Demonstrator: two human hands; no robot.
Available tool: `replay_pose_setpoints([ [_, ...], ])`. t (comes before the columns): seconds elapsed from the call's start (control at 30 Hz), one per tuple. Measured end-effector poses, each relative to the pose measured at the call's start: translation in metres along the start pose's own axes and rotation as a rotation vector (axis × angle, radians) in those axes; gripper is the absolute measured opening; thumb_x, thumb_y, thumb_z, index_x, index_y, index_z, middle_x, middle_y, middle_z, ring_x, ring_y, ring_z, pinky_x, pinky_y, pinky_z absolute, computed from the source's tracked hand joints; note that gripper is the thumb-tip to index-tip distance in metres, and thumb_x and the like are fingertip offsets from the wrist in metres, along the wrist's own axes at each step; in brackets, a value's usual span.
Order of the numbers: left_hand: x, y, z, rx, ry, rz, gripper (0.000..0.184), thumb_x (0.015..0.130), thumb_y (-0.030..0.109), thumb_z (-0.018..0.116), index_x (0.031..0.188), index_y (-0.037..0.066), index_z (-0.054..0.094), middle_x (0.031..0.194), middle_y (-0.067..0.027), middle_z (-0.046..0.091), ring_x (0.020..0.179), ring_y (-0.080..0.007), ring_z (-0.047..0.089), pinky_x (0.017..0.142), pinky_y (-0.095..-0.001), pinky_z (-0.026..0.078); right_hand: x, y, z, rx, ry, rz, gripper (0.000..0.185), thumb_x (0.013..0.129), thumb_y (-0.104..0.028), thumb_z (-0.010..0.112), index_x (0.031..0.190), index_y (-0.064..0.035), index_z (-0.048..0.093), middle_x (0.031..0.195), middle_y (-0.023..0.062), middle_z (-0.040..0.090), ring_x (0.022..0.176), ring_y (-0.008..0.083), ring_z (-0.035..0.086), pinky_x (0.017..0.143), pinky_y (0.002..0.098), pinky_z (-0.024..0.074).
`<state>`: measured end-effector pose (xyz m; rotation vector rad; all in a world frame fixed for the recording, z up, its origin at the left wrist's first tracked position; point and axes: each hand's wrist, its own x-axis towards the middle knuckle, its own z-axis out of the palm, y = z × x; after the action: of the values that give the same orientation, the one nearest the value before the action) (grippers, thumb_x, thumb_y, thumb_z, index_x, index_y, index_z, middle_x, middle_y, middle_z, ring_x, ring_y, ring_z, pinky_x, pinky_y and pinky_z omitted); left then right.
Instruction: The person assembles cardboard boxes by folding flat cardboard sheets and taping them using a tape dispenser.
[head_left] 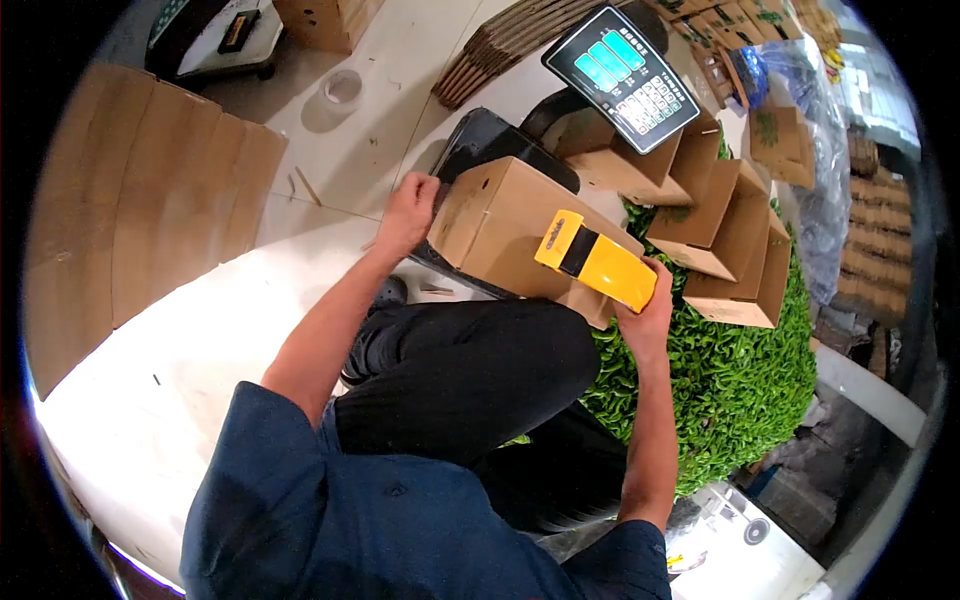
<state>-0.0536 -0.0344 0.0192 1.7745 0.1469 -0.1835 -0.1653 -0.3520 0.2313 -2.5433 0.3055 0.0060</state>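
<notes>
My right forearm [655, 430] pointed toward twelve o'clock, my right grip [648, 302] clasping a glossy, blocky yellow tool [618, 272] at two o'clock, against the matte cardboard box [495, 222]. My left grip [410, 213] curled at its nine-o'clock end, possibly holding it; I couldn't tell.

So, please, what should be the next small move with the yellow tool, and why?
Perhaps slide the yellow tool slightly along the carton: the right hand grips it over the carton, and the left hand, by the carton's other end, could help steady things.
</notes>
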Motion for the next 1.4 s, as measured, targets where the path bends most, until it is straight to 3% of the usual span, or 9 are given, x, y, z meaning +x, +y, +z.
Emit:
replay_pose_setpoints([
  [0.27, -0.011, 0.007, 0.022, 0.202, -0.181, -0.034, 0.031, 0.101, 0.034, 0.056, 0.112, 0.005, 0.053, 0.089, -0.0232, 0.068, 0.084, -0.0479, 0.063, 0.074, -0.0525, 0.050, 0.000, -0.003, 0.004, 0.017, 0.008, 0.033, 0.057, 0.081, -0.003, 0.075, 0.130, -0.0016, 0.047, 0.116, 0.0143, 0.062, 0.106, 0.0249, 0.063, 0.094, 0.0354, 0.0498],
  [0.5, -0.001, -0.008, 0.006, 0.209, -0.147, -0.169, 0.061, 0.099, 0.034, 0.055, 0.149, 0.006, 0.034, 0.112, -0.0262, 0.068, 0.105, -0.0386, 0.066, 0.086, -0.0452, 0.053, -0.001, 0.004, 0.003, -0.023, 0.019, 0.003, 0.057, 0.080, -0.002, 0.076, 0.129, -0.0017, 0.047, 0.113, 0.0135, 0.062, 0.104, 0.0238, 0.063, 0.092, 0.0348, 0.0499],
  [0.53, -0.002, 0.032, 0.001, -0.031, -0.145, -0.087, 0.069, 0.102, 0.036, 0.050, 0.157, 0.006, 0.021, 0.144, -0.0252, 0.050, 0.135, -0.0347, 0.049, 0.109, -0.0396, 0.040, 0.000, 0.002, 0.003, -0.015, 0.018, 0.005, 0.057, 0.080, -0.002, 0.076, 0.129, -0.0017, 0.047, 0.113, 0.0134, 0.062, 0.104, 0.0238, 0.063, 0.092, 0.0348, 0.0499],
  [0.6, -0.007, 0.096, -0.002, -0.351, -0.263, 0.239, 0.072, 0.105, 0.043, 0.041, 0.159, 0.004, 0.013, 0.163, -0.0208, 0.023, 0.152, -0.0328, 0.021, 0.122, -0.0376, 0.018, 0.000, 0.004, 0.006, -0.008, 0.031, -0.013, 0.057, 0.079, -0.001, 0.076, 0.129, -0.0018, 0.047, 0.113, 0.0133, 0.062, 0.104, 0.0236, 0.063, 0.092, 0.0346, 0.0500],
  [0.73, -0.010, 0.117, 0.017, 0.029, -0.446, 0.573, 0.074, 0.106, 0.050, 0.028, 0.159, 0.001, 0.012, 0.167, -0.0177, 0.009, 0.155, -0.0304, 0.006, 0.124, -0.0386, 0.007, 0.002, 0.000, 0.004, 0.031, 0.025, 0.030, 0.056, 0.080, -0.003, 0.077, 0.128, -0.0017, 0.047, 0.112, 0.0137, 0.062, 0.103, 0.0236, 0.063, 0.091, 0.0343, 0.0502],
  [0.97, 0.019, -0.045, 0.062, -0.532, -0.511, -0.224, 0.072, 0.107, 0.051, 0.025, 0.160, 0.005, 0.011, 0.167, -0.0135, 0.013, 0.154, -0.0267, 0.008, 0.124, -0.0362, 0.008, 0.000, 0.003, 0.006, 0.015, 0.039, 0.028, 0.055, 0.080, -0.007, 0.078, 0.126, -0.0003, 0.048, 0.113, 0.0164, 0.063, 0.102, 0.0272, 0.065, 0.090, 0.0356, 0.0517],
  [1.1, 0.008, 0.018, 0.040, -0.709, -0.416, -0.174, 0.073, 0.107, 0.056, 0.020, 0.161, 0.008, 0.007, 0.167, -0.0107, 0.010, 0.154, -0.0247, 0.008, 0.124, -0.0368, 0.008, 0.001, -0.001, 0.002, 0.022, 0.039, -0.022, 0.054, 0.080, -0.007, 0.079, 0.124, -0.0010, 0.049, 0.112, 0.0159, 0.063, 0.102, 0.0275, 0.065, 0.090, 0.0357, 0.0520],
  [1.23, 0.005, 0.130, -0.022, 0.162, -0.495, 0.812, 0.100, 0.086, 0.071, 0.056, 0.156, 0.007, 0.027, 0.162, -0.0176, 0.026, 0.153, -0.0362, 0.016, 0.123, -0.0474, 0.013, 0.002, -0.006, -0.001, 0.060, 0.003, 0.025, 0.050, 0.079, -0.003, 0.076, 0.123, -0.0020, 0.051, 0.111, 0.0158, 0.062, 0.100, 0.0293, 0.065, 0.088, 0.0364, 0.0521],
  [1.4, 0.018, 0.134, -0.020, 0.417, -0.650, 0.848, 0.098, 0.073, 0.066, 0.074, 0.145, 0.008, 0.041, 0.156, -0.0199, 0.034, 0.150, -0.0426, 0.021, 0.120, -0.0548, 0.018, 0.004, 0.001, -0.010, 0.018, -0.075, -0.029, 0.056, 0.079, -0.002, 0.075, 0.128, -0.0031, 0.047, 0.110, 0.0167, 0.063, 0.102, 0.0282, 0.065, 0.090, 0.0364, 0.0511],
])
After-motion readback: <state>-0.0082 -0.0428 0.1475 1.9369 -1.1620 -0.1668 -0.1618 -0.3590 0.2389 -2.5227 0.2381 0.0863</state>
